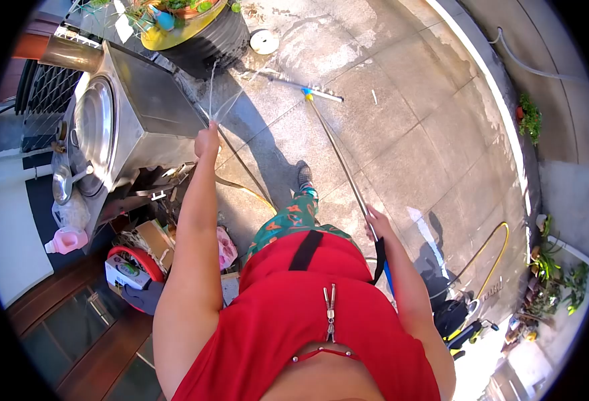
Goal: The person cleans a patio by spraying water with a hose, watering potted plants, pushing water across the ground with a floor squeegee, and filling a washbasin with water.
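Reaching forward at the left, my left hand is closed around the end of a hose, which its fingers largely hide. Thin jets of water fan out from it toward the paving by a round black planter. My right hand, beside my hip, is wrapped around the pole of a floor squeegee. The squeegee's long narrow head, with a blue and yellow joint, rests on the wet floor ahead of me.
A stainless steel stove-like unit with a round metal lid stands close on the left. Below it are a pink jug and a red basin of odds and ends. A yellow hose lies right, near potted plants.
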Tool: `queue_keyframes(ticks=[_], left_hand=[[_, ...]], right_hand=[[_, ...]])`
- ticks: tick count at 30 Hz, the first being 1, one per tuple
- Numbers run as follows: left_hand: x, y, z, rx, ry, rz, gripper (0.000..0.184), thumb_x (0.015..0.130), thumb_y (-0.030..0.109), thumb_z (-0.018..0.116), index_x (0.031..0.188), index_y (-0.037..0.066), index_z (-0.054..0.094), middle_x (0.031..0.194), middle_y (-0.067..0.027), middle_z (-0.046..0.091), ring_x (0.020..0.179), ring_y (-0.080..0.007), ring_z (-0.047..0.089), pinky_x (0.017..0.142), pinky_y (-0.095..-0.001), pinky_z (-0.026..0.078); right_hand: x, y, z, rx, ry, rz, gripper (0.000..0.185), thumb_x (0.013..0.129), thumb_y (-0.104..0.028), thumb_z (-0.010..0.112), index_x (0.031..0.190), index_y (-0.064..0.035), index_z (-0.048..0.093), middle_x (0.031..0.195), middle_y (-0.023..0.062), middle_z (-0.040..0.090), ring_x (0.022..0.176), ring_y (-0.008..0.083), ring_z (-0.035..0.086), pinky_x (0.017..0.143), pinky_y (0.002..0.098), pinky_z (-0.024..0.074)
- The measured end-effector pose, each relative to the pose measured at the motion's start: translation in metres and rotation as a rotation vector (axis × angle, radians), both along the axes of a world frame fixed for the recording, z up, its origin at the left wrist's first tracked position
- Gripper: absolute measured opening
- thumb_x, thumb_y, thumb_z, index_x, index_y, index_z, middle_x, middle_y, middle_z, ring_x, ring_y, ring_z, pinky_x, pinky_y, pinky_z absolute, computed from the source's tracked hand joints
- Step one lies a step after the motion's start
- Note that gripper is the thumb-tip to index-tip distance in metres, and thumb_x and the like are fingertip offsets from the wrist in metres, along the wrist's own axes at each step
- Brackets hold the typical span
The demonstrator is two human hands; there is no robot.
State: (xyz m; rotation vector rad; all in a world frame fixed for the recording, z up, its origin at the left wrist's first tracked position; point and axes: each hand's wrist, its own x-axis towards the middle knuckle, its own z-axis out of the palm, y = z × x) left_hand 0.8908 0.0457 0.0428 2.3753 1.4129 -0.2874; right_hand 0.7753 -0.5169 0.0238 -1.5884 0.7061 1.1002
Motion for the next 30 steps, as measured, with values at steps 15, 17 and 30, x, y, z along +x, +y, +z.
queue_keyframes(ticks=[15, 17, 30], left_hand=[[0.088, 0.021, -0.034, -0.091, 0.011, 0.068, 0.069, 0.089, 0.060, 0.034, 0.103, 0.002, 0.068, 0.109, -0.0255, 0.062, 0.105, -0.0406, 0.059, 0.088, -0.0482, 0.046], [0.093, 0.021, -0.035, -0.087, 0.019, 0.056, 0.069, 0.089, 0.060, 0.033, 0.103, 0.001, 0.068, 0.109, -0.0256, 0.063, 0.105, -0.0407, 0.059, 0.088, -0.0486, 0.046], [0.126, -0.018, -0.012, -0.050, 0.077, 0.042, 0.066, 0.089, 0.058, 0.037, 0.099, 0.002, 0.070, 0.108, -0.0236, 0.064, 0.102, -0.0393, 0.061, 0.086, -0.0468, 0.047]], right_hand=[[0.158, 0.122, 0.114, 0.555, 0.299, 0.073, 0.048, 0.097, -0.018, 0.048, 0.142, -0.0212, 0.034, 0.060, -0.0052, 0.036, 0.044, 0.0023, 0.034, 0.036, 0.0173, 0.0304], [0.175, 0.166, 0.078, 0.662, 0.541, -0.202, 0.024, 0.097, -0.021, 0.049, 0.121, -0.0163, 0.049, 0.060, -0.0042, 0.039, 0.043, 0.0022, 0.037, 0.035, 0.0170, 0.0305], [0.373, 0.101, 0.089, 1.053, 0.834, -0.867, 0.023, 0.098, -0.019, 0.042, 0.082, -0.0025, 0.042, 0.070, 0.0032, 0.047, 0.049, 0.0088, 0.049, 0.042, 0.0224, 0.0435]])
